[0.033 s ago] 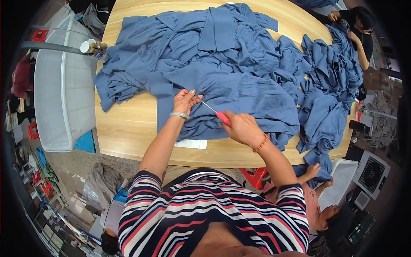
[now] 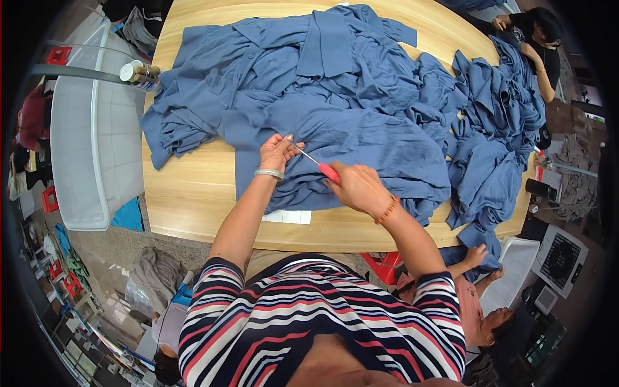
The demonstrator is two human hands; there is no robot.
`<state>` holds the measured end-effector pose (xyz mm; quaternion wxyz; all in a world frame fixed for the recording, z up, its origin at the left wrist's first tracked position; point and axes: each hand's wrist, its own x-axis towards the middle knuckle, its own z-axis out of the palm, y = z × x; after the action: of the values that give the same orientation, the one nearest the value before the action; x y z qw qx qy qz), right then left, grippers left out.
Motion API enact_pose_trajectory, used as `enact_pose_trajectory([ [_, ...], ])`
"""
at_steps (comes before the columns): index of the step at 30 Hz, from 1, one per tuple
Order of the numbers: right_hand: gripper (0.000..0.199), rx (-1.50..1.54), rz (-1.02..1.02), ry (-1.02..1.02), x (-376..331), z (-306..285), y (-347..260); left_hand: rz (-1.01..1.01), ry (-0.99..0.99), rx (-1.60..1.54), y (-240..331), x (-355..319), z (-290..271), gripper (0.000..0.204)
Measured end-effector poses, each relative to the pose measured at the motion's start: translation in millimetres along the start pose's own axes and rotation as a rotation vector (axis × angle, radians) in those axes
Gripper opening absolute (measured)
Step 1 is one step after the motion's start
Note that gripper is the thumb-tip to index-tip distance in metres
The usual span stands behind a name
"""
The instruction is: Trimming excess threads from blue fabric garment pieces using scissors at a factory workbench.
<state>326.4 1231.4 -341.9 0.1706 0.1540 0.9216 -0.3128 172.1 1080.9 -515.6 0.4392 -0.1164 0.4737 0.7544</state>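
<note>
Blue garments [image 2: 380, 151] with collars, cuffs and buttons lie heaped across the table. Over the front edge of the heap, my right hand [image 2: 362, 187] is closed round the red handle of a tool with a thin metal shaft [image 2: 307, 155]. The shaft points up and left to the fingertips of my left hand [image 2: 278, 153]. Thumb and fingers of that hand are pinched together at the shaft's tip. Whatever they grip there is too small to make out. Beneath the left hand lies a smooth blue panel of cloth.
The wooden table [image 2: 187, 200] carries a lidded jar [image 2: 137, 72] at its left edge and white paper [image 2: 289, 217] at the front. A large white bin [image 2: 80, 148] stands left. One person [image 2: 541, 48] is at the far right; another [image 2: 471, 300], near right, handles blue cloth.
My right hand and the red-handled tool have shifted slightly left and up, bringing the shaft further into the left fingertips. My left hand stays nearly in place.
</note>
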Motion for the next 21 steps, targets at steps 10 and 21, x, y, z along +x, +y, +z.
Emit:
enact_pose_trajectory([
  [10,0.027,-0.037,0.017,-0.074,-31.3,17.5,19.8,0.048,0.062,0.050,4.5,-2.2,3.6,0.016],
  [21,0.052,0.775,-0.248,0.677,-60.3,129.9,81.1,0.518,-1.253,0.775,95.8,-188.0,207.7,0.011],
])
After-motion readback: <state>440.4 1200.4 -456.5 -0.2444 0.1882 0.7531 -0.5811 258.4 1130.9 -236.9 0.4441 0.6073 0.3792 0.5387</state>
